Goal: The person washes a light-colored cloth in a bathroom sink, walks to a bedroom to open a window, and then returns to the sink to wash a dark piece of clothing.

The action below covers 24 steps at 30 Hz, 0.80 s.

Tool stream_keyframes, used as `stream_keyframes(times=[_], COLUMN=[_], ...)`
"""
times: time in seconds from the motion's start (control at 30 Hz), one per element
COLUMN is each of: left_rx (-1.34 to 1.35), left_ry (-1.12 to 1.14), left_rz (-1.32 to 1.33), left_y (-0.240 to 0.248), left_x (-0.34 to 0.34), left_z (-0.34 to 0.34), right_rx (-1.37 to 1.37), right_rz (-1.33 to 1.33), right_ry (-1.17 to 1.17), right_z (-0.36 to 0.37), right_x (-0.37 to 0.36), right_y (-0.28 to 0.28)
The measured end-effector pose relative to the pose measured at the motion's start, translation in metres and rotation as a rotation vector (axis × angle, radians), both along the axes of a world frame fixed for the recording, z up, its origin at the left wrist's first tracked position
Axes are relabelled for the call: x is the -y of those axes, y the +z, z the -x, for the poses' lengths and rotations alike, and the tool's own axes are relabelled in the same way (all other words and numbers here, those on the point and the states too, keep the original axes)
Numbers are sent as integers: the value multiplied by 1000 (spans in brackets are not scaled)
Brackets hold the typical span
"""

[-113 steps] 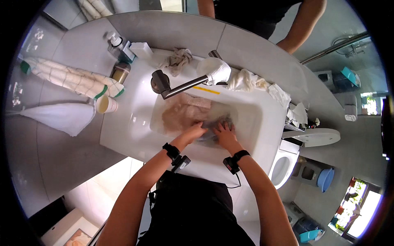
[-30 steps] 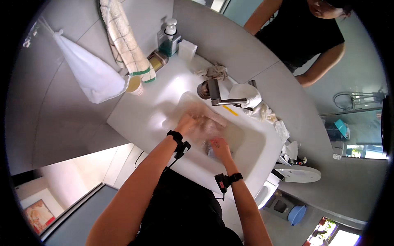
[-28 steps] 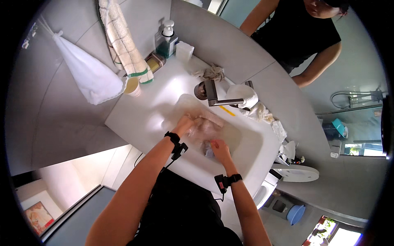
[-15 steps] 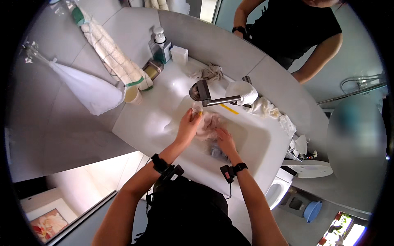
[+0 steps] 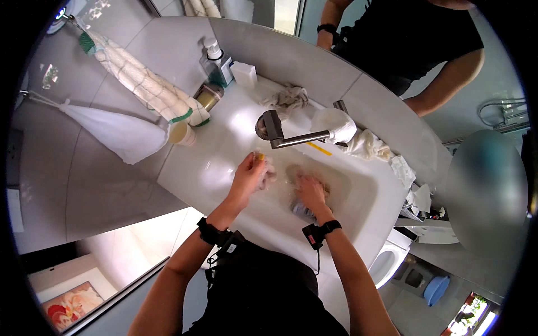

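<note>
Left hand [image 5: 247,175] is reaching into the sink [image 5: 367,215] from its left rim, fingers curled and pinching a wad of pale wet cloth [image 5: 268,172]; something small and yellow is showing at the fingertips, too small to identify. Right hand [image 5: 310,192], just right of it, is lying palm down on a darker, soaked cloth [image 5: 302,211] on the basin floor, fingers spread and pressing flat. The two hands are working near each other but apart, both under the faucet [image 5: 294,138], whose spout is crossing just above them.

Containers, left of the grip going right: a small pale cup [image 5: 180,133] is standing well to the left of the left hand, beside the striped towel [image 5: 147,89] and white cloth bag [image 5: 120,133] hanging on the wall. Beyond the left hand a short jar [image 5: 206,96] is holding yellowish contents, and a pump bottle [image 5: 217,66] is holding clear liquid. A crumpled rag [image 5: 287,98] is lying past the faucet; a white rag [image 5: 370,144] is sitting beyond the right hand.

Edges and room: bare counter [image 5: 196,168] is lying open left of the left hand up to the counter edge. Right of the right hand the basin floor is running open to its far rim. Beyond that rim, a toilet [image 5: 389,259] is sitting below.
</note>
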<state>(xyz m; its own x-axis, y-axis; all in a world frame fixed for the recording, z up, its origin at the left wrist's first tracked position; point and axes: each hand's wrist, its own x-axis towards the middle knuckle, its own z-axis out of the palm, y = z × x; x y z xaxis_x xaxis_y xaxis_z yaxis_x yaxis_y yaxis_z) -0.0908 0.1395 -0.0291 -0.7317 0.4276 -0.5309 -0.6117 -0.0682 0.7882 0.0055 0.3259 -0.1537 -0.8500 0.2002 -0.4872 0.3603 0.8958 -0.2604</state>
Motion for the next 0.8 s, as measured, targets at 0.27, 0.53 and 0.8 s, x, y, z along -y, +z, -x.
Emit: stream_keyframes(times=[0.27,0.53,0.8], left_rx=[-98,37,203], left_ry=[28,99,193], left_rz=[-60,267,252], left_y=[-9,-89,-129], left_x=[-2,42,48], left_z=[-1,12,9], right_rx=[-522,-381,-288], right_rz=[826,708,105], right_ry=[-169,-479,204], right_z=[22,31,49], right_x=[30,17,63], right_y=[-46,-38,-16])
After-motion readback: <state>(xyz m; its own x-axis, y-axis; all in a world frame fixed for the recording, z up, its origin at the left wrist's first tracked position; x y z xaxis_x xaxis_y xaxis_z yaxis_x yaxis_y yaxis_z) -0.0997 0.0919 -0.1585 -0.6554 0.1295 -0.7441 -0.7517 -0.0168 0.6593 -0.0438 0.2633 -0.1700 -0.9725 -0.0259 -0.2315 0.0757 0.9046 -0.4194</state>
